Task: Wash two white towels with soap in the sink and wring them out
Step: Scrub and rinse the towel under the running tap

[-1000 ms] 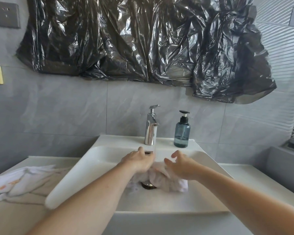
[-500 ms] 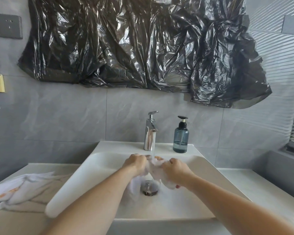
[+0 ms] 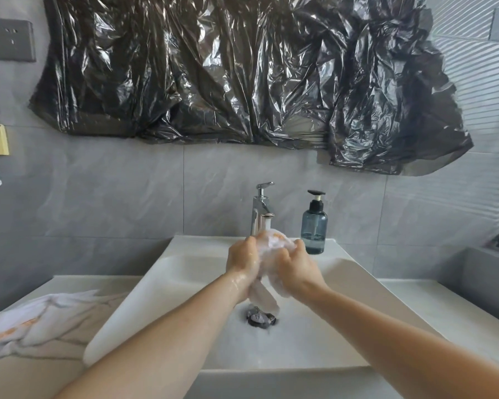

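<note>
Where it lay low over the drain, towel now raised under the faucet, both hands gripping it.

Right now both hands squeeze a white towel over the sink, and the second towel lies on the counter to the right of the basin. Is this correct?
Not quite. In the head view the second towel lies left of the sink, not right. The left hand and right hand do squeeze the white towel.

Pale countertop: white sink set centrally; crumpled white towel at left, apparently orange-marked.
</note>
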`<control>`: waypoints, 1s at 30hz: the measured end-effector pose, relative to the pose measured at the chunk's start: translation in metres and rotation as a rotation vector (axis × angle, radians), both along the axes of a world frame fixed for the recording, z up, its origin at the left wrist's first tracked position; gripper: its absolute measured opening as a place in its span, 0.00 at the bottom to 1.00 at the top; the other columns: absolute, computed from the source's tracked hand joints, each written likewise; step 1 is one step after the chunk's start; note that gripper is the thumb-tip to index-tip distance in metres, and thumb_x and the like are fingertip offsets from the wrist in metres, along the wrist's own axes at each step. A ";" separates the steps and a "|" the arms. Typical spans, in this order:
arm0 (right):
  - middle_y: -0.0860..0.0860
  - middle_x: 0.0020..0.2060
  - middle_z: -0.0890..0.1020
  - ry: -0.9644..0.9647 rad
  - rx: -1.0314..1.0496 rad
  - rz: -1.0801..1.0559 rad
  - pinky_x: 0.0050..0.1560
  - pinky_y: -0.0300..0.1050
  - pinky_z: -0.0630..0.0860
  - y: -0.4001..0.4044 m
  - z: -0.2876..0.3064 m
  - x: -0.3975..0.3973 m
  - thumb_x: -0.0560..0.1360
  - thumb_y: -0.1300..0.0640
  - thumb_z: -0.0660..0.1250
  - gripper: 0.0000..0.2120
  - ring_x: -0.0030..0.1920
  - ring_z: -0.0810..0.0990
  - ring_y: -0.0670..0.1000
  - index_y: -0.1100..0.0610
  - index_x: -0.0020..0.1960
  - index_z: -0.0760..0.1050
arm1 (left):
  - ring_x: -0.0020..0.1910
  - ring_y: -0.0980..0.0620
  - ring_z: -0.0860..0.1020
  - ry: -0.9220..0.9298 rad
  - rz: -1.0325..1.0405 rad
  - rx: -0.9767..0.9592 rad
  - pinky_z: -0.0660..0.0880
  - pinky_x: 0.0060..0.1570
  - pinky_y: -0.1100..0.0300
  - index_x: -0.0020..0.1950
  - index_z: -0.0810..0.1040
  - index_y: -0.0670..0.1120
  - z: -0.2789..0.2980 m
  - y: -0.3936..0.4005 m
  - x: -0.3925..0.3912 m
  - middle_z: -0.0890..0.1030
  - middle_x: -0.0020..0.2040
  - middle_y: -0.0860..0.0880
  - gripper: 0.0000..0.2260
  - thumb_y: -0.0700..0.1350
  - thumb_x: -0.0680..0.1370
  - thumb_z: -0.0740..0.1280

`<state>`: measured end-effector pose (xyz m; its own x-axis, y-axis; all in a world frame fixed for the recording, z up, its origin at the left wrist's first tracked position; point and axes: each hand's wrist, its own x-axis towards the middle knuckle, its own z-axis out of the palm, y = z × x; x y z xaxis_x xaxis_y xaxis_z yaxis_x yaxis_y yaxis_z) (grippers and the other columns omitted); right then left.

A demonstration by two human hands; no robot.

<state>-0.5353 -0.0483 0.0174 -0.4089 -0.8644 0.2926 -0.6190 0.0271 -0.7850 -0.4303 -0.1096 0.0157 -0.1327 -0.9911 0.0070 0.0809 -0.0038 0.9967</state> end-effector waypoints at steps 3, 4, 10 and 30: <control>0.56 0.48 0.83 -0.118 0.021 0.133 0.47 0.54 0.81 0.008 -0.008 0.013 0.80 0.42 0.57 0.17 0.46 0.83 0.57 0.55 0.58 0.69 | 0.42 0.41 0.84 0.043 -0.047 0.032 0.80 0.43 0.52 0.44 0.87 0.41 -0.001 -0.006 0.003 0.87 0.43 0.44 0.13 0.48 0.68 0.68; 0.55 0.47 0.82 -0.133 0.025 0.134 0.47 0.53 0.81 0.007 -0.010 0.014 0.80 0.43 0.57 0.15 0.46 0.83 0.56 0.54 0.57 0.69 | 0.42 0.42 0.84 0.041 -0.048 0.039 0.80 0.42 0.53 0.43 0.86 0.42 -0.001 -0.006 0.004 0.86 0.42 0.44 0.10 0.47 0.70 0.69; 0.50 0.41 0.74 0.119 0.056 -0.006 0.48 0.50 0.75 -0.007 -0.008 0.003 0.83 0.49 0.56 0.13 0.52 0.81 0.61 0.58 0.59 0.63 | 0.34 0.46 0.82 0.028 -0.066 0.020 0.74 0.33 0.60 0.41 0.88 0.44 0.001 0.004 0.000 0.87 0.41 0.44 0.14 0.50 0.63 0.68; 0.52 0.60 0.81 0.508 0.300 -0.004 0.50 0.49 0.76 0.002 -0.010 -0.051 0.81 0.43 0.59 0.17 0.52 0.80 0.55 0.48 0.66 0.73 | 0.61 0.42 0.78 -1.069 0.011 -0.270 0.75 0.58 0.53 0.59 0.80 0.51 -0.019 -0.019 0.028 0.79 0.63 0.47 0.15 0.53 0.78 0.59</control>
<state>-0.5859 -0.0462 0.0075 -0.2849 -0.9384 0.1955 -0.9149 0.2054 -0.3476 -0.4025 -0.1282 -0.0032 -0.1906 -0.9755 0.1102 -0.8252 0.2200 0.5203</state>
